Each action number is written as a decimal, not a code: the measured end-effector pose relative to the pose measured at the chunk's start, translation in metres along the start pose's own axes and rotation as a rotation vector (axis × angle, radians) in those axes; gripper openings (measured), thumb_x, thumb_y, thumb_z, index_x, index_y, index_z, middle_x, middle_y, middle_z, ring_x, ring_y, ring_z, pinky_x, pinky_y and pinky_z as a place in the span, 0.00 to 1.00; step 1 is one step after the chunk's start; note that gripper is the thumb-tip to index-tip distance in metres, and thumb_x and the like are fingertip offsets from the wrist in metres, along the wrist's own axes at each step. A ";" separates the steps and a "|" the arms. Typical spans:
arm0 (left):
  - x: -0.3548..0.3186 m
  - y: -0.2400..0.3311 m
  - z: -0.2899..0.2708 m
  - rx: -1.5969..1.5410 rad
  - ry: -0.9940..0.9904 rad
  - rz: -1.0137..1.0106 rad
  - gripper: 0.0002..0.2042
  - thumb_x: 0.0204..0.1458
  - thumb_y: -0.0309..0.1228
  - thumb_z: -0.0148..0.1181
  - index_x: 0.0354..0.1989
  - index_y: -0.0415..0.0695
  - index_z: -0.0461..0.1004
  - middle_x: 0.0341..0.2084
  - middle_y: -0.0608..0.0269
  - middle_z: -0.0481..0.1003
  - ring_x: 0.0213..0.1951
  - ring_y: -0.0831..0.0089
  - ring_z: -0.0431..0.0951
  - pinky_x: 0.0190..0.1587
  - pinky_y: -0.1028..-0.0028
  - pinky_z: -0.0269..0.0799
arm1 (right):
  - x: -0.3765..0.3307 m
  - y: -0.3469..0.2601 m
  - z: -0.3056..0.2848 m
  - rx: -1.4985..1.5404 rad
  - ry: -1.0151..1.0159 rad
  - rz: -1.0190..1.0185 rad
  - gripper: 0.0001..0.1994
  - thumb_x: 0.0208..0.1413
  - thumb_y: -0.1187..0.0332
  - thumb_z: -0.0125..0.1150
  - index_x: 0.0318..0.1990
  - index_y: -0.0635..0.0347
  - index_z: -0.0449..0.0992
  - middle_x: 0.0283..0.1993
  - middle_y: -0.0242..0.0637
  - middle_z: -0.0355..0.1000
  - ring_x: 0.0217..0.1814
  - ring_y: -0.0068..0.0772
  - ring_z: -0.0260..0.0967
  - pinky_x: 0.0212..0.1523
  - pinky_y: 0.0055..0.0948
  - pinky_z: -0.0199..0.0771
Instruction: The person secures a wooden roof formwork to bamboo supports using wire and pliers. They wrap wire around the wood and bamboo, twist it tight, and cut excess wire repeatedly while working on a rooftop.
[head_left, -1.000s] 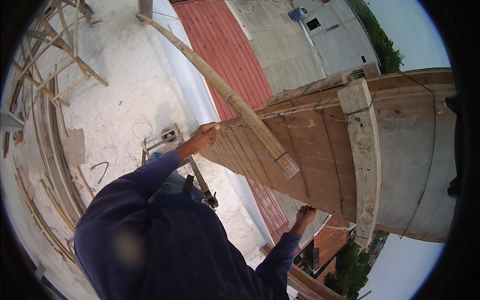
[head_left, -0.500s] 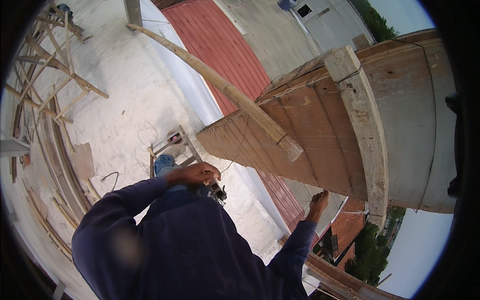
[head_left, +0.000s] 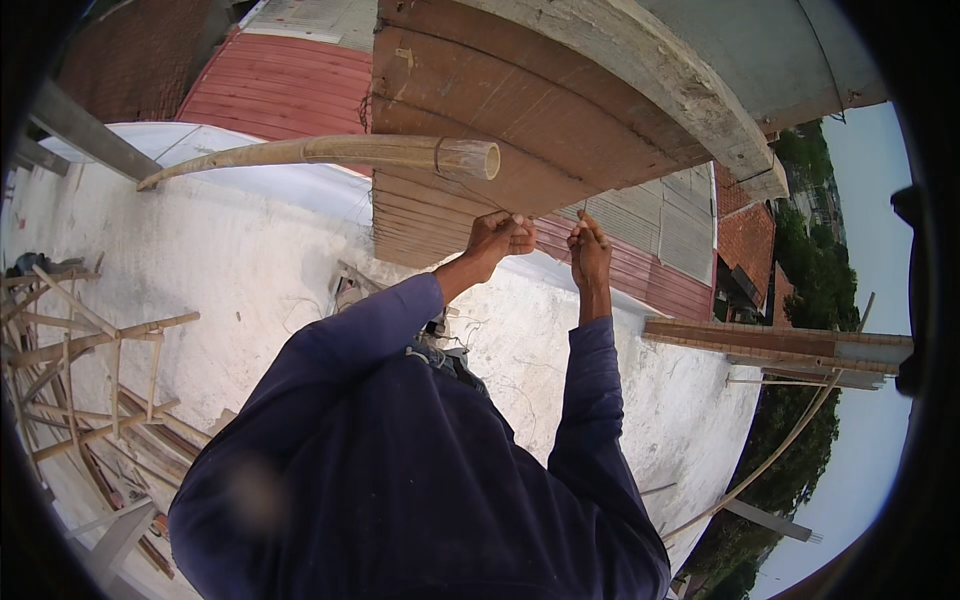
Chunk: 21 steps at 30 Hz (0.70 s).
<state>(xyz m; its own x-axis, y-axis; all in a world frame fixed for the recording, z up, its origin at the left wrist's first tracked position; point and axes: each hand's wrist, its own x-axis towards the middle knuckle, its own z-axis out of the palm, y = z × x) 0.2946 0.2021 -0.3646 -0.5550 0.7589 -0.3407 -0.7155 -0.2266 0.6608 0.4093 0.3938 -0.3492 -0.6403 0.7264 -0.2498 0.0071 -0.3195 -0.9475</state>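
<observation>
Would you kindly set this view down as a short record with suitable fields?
Left hand: fingertips pinched, by the lower edge of the brown panel
Right hand: raised beside the left, fingertips pinched
Anything held: too fine to tell
Bamboo pole: extends in front of the panel, cut end rightward
Far left: bamboo framework above pale floor

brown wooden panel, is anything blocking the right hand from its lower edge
Nothing visible blocks the right hand from the lower edge of the brown wooden panel; only a thin dark strand shows at its fingertips. The bamboo pole crosses the panel farther left, its end above the left hand.
</observation>
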 end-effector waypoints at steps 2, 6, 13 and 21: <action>0.016 0.003 0.011 -0.044 0.026 0.025 0.13 0.67 0.34 0.57 0.47 0.33 0.74 0.41 0.48 0.81 0.40 0.64 0.85 0.46 0.67 0.87 | -0.001 0.009 0.005 0.068 -0.018 0.006 0.16 0.70 0.75 0.54 0.62 0.70 0.71 0.36 0.31 0.72 0.35 0.17 0.69 0.36 0.17 0.74; 0.029 0.005 0.022 -0.086 0.070 0.041 0.16 0.68 0.36 0.57 0.50 0.32 0.72 0.44 0.46 0.80 0.44 0.61 0.84 0.50 0.66 0.86 | -0.001 0.026 0.014 0.138 -0.060 0.020 0.17 0.70 0.74 0.53 0.64 0.69 0.69 0.36 0.31 0.72 0.36 0.18 0.69 0.38 0.17 0.75; 0.035 -0.003 0.025 -0.220 0.085 0.042 0.19 0.68 0.39 0.57 0.52 0.31 0.70 0.47 0.43 0.77 0.48 0.59 0.83 0.54 0.65 0.84 | -0.003 0.045 0.023 -0.030 -0.021 -0.159 0.13 0.70 0.74 0.53 0.58 0.66 0.74 0.51 0.37 0.75 0.48 0.25 0.74 0.55 0.28 0.77; -0.001 0.009 0.010 -0.155 -0.134 0.049 0.16 0.68 0.38 0.57 0.46 0.34 0.72 0.43 0.46 0.80 0.42 0.60 0.85 0.50 0.63 0.86 | -0.004 0.046 0.022 -0.045 0.070 -0.173 0.15 0.70 0.73 0.50 0.61 0.63 0.72 0.36 0.25 0.71 0.35 0.13 0.67 0.35 0.16 0.69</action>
<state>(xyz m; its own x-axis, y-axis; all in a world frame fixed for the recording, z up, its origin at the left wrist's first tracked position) 0.2936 0.2054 -0.3515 -0.5370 0.8165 -0.2121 -0.7513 -0.3486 0.5603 0.3954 0.3630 -0.3877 -0.5801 0.8091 -0.0944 -0.0628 -0.1599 -0.9851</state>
